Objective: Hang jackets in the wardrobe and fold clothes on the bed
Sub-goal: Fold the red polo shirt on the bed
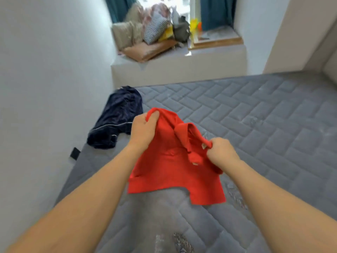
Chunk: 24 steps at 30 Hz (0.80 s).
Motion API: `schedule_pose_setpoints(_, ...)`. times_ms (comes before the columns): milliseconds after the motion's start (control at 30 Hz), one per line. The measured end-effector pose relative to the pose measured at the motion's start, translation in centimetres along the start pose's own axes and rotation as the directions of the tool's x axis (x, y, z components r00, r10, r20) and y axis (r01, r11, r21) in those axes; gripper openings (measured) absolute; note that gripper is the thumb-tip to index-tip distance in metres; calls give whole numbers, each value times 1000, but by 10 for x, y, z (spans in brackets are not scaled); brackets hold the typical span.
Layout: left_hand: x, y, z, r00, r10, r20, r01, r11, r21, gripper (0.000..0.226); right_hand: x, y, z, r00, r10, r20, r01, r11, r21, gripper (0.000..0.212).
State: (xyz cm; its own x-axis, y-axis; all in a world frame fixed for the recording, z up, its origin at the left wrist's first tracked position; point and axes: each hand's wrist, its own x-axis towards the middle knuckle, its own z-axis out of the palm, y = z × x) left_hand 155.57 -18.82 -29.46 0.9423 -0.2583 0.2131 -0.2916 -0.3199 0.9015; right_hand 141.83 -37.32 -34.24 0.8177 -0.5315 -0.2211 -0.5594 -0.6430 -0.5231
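Both grips are closed on a red shirt (pixel 171 161) held above a grey quilted bed (pixel 255 125). Left hand (pixel 144 130), at 11 o'clock of the shirt, bunches its top edge in curled fingers. Right hand (pixel 220 152), at 3 o'clock, pinches the fabric near the collar. The shirt's lower hem hangs down toward the mattress. A dark blue garment (pixel 116 119) lies crumpled on the bed at 10 o'clock, beside the wall. Cushions (pixel 145 33) are piled on a window ledge at 12 o'clock.
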Motion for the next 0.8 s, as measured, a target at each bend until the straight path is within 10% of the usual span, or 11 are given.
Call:
schedule_pose_setpoints(200,-51,127,-95,961,211,-179,-217,976,-17,16,-68,-58,-90,962,232,-146,-188,946,265,25)
schedule_pose_setpoints(367,-79,183,-124,945,283,-163,-281,959,37,21,-115,-83,-122,947,317,53,-166,344,924,17)
schedule_pose_setpoints(600,-131,209,-167,894,446,-31,-427,872,240,34,-156,-97,-192,972,233,16,-165,634,756,19)
schedule_pose_setpoints(800,-131,190,-166,855,495,153,-443,545,712,43,-138,-94,-236,953,275,125,-300,804,514,20)
